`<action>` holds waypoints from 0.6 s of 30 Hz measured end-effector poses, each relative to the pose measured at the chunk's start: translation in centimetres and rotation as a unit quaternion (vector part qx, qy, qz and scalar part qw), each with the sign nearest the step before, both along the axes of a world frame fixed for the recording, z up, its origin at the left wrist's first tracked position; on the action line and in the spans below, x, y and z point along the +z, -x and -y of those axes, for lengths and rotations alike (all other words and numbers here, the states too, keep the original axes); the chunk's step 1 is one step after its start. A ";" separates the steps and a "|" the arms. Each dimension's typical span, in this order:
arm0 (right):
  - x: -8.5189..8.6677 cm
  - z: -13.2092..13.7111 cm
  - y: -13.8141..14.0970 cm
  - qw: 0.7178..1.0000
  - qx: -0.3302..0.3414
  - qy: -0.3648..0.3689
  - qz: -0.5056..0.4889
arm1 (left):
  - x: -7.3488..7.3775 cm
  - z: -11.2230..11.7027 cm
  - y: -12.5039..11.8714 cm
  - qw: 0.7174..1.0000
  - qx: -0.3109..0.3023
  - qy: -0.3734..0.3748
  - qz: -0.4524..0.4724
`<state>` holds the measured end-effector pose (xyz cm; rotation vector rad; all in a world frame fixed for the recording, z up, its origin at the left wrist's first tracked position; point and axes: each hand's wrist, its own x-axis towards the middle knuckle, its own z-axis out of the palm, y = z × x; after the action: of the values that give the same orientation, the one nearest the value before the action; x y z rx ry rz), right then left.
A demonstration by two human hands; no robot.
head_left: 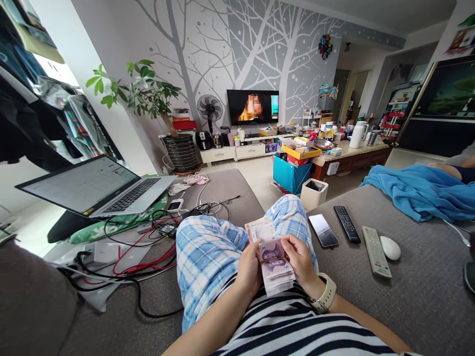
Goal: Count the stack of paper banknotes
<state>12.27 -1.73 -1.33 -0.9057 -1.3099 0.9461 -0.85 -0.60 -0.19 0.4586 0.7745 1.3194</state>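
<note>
Between my two hands, over my lap, is a stack of banknotes [276,269]. The top notes are purple and carry a 5, and pinkish notes [259,229] stick out at the far end. My left hand [249,268] grips the stack along its left side, thumb on top. On the other side, my right hand [300,254] pinches the edge of a purple note [270,248] between thumb and fingers. A watch with a pale strap [326,292] is on my right wrist. The fingers under the notes are hidden.
To my right on the sofa [415,316] lie a phone [322,230], a black remote [347,224], a beige remote [376,251] and a white mouse [390,247]. Left are an open laptop [129,195] and tangled cables [148,257]. A bin [313,194] stands ahead.
</note>
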 end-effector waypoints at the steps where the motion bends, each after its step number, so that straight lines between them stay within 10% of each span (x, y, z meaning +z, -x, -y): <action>1: 0.0 0.0 0.0 1.000 -0.002 0.000 -0.002 | 0.0 0.0 0.0 1.000 -0.001 0.001 0.001; 18: 0.0 -0.4 0.1 0.996 -0.059 0.035 0.051 | 0.3 0.1 0.2 1.000 0.001 -0.001 -0.012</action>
<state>12.15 -1.32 -1.36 -1.0847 -1.3007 0.8680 -1.01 -0.72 0.13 0.4760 0.7942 1.3176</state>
